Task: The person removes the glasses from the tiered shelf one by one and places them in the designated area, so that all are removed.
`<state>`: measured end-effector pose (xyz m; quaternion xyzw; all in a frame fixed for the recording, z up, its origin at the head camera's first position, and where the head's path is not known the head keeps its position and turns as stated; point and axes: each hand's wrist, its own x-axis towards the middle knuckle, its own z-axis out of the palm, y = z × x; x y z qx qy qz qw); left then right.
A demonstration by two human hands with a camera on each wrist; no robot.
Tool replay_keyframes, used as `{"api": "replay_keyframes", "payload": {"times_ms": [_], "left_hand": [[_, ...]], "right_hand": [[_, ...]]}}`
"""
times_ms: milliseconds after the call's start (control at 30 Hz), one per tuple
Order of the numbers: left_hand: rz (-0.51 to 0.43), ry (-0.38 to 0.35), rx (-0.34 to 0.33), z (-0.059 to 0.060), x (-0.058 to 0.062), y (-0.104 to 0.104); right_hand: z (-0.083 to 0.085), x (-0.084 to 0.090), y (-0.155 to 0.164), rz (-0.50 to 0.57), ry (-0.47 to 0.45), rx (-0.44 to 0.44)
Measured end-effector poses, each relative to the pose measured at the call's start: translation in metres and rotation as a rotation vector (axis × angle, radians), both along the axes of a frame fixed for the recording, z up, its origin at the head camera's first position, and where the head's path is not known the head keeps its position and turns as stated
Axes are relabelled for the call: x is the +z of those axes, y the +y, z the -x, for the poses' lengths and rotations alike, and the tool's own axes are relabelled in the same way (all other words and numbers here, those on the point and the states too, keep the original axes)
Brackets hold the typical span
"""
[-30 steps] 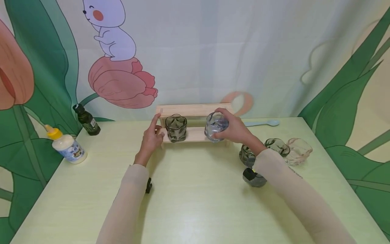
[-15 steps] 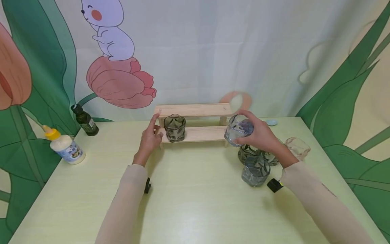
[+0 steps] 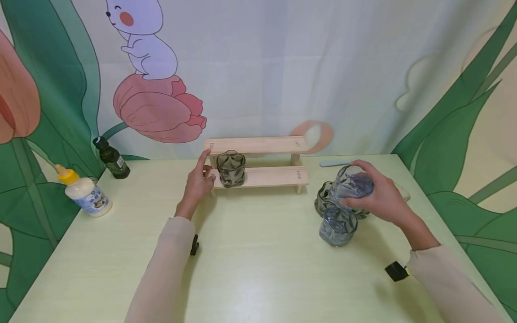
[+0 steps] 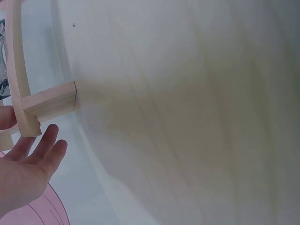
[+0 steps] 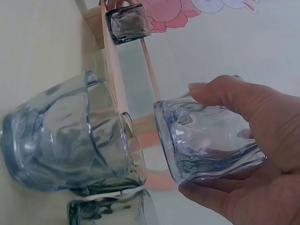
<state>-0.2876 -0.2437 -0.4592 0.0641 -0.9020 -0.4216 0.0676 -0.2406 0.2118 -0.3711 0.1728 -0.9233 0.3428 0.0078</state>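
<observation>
My right hand (image 3: 381, 195) grips a clear bluish glass cup (image 5: 206, 136) between thumb and fingers, raised above the other cups on the right. Beneath it stand a blue-grey glass cup (image 3: 338, 228) and a dark grey-green cup (image 3: 323, 202); more glass behind is partly covered by my hand. On the left, my left hand (image 3: 195, 186) holds the end of a two-step wooden rack (image 3: 268, 178), thumb at the lower step and index finger up at the upper one. A smoky dark glass cup (image 3: 231, 169) sits on the lower step, close to that hand.
A white glue bottle with a yellow cap (image 3: 89, 195) and a dark green bottle (image 3: 112, 159) stand at the table's left edge. Behind the cups lies a pale blue spoon (image 3: 335, 163). A printed curtain (image 3: 258, 72) hangs behind the rack.
My right hand has lifted the clear bluish cup off the lower step and carried it right, over the group of cups. My left hand has stayed at the rack's end.
</observation>
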Motion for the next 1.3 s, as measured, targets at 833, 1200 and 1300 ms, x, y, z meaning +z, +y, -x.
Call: {"api": "replay_keyframes", "payload": {"times_ms": [833,1200,1300], "left_hand": [[0.011,0.018,-0.007,-0.001,-0.001,0.001],[0.001,0.010,-0.003,-0.001,-0.002,-0.001],[0.000,0.012,-0.003,0.000,-0.001,0.000]], "right_hand": [[-0.037,-0.028,0.054,-0.019,-0.028,-0.117],[-0.036,-0.046,0.058,-0.017,-0.096,-0.139],[-0.037,-0.052,0.057,-0.003,-0.126,-0.137]]}}
